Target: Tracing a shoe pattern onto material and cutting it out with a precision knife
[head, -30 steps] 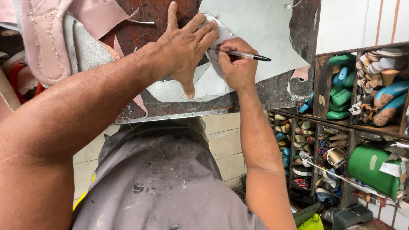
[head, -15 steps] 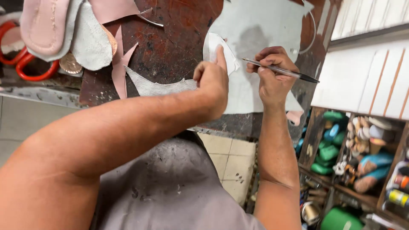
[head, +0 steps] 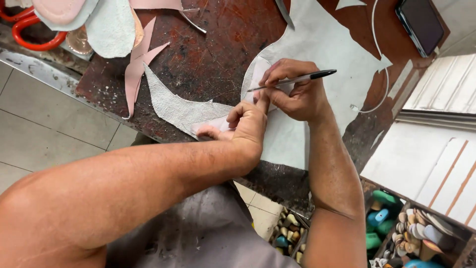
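The right hand point(head: 297, 97) has its grip clamped on a black-capped pen point(head: 297, 79), tip at the curved edge of a pale template point(head: 258, 74) lying on the grey-white leather sheet point(head: 322, 44), near the table point(head: 218, 54) front edge. The left hand point(head: 245, 124) presses the template flat, fingers curled, clamped on nothing. Bare table lies left; a leather offcut point(head: 173, 101) sits just beside, a phone point(head: 421, 22) well apart.

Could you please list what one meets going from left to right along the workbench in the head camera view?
Red scissor handles → pink leather strip → left hand pressing a pale pattern piece → right hand holding a pen → dark phone.
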